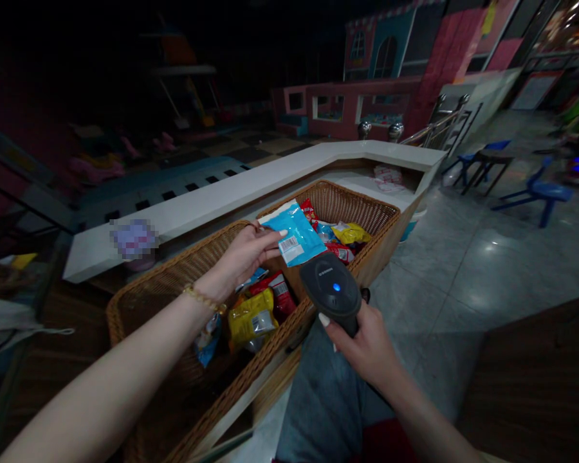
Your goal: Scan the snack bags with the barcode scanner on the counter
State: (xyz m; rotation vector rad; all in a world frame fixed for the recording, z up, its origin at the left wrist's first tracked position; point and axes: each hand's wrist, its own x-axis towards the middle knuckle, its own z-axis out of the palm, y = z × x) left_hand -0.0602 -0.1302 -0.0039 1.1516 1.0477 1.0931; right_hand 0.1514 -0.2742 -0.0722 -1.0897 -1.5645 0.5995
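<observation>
Right now, in the middle of the frame, you hold a packet up to a scanner, its barcode showing. Largest first, a white ledge (212, 193) runs from the left edge of the frame to the upper right. Below it, a wicker basket (270, 350) fills the lower left, and a second wicker basket (347, 199) sits just beyond, right of centre. Your left forearm crosses the nearer one and hides part of what lies inside.

Your left hand (253, 247) has its fingers clamped on the left edge of the blue packet (309, 235), raised above the baskets at centre. Your right hand (367, 341), lower right of centre, has its fingers closed around the handle of the dark scanner (330, 289), though some are hidden. The scanner head overlaps the packet's lower edge; you cannot tell whether they touch.

A yellow packet (251, 318) and a red packet (280, 289) lie in the nearer basket; another yellow packet (350, 233) lies in the farther one. Smallest, the barcode (289, 246) sits close to your left thumb, so aiming at it calls for a flat label and a clear thumb.
</observation>
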